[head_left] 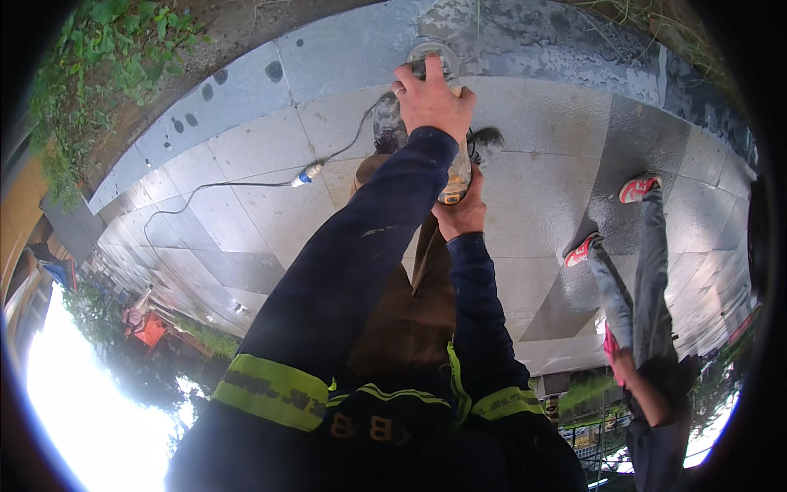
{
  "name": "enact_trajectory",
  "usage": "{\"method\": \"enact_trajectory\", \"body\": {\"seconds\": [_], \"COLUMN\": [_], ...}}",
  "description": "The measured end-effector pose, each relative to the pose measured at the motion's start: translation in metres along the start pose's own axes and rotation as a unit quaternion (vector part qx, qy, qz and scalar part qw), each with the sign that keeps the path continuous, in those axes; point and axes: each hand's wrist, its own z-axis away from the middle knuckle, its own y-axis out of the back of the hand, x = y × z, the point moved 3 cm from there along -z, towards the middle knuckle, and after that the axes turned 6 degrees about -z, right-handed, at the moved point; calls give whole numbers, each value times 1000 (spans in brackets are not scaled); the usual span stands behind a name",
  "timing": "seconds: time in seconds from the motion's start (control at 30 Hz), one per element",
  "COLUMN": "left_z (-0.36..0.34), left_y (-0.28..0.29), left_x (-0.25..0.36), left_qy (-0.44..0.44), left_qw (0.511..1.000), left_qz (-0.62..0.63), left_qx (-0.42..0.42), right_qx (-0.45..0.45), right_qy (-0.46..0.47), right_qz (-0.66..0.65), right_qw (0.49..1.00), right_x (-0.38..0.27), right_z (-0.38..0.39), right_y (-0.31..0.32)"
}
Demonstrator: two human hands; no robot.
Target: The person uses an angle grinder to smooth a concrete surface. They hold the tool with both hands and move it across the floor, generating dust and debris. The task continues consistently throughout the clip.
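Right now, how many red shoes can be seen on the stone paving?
2, both on the other person at right: one red shoe farther up, the other shoe lower left of it. None seems hidden.

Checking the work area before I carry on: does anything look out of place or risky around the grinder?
Two things stand out. The power cable with its blue plug joint trails loose across the paving slabs. A bystander's red shoes stand close beside the angle grinder, which the left hand and right hand grip.
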Motion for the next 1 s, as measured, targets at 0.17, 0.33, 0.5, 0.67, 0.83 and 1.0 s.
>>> {"method": "enact_trajectory", "body": {"seconds": [0.17, 0.33, 0.5, 0.67, 0.83, 1.0], "left_z": [-8, -12, -23, -20, -24, -17], "left_y": [-1, -11, -21, -34, -29, -29], "left_x": [-2, 0, 2, 5, 7, 14], "left_qy": [8, 4, -15, 23, 2, 17], "left_qw": [999, 1000, 999, 1000, 999, 1000], "left_qz": [10, 0, -3, -3, 0, 0], "left_qx": [29, -6, 35, -6, 40, 11], "right_qx": [-28, -2, -17, -2, -17, -9], "right_qy": [20, 18, 14, 27, 21, 12], "right_qz": [14, -27, -25, -40, -25, -25], "right_qw": [999, 999, 999, 999, 999, 1000], "right_x": [0, -1, -3, 1, 0, 0], "right_z": [-12, -16, -32, -36, -40, -34], "right_y": [-5, -4, -10, -2, -3, 5]}}
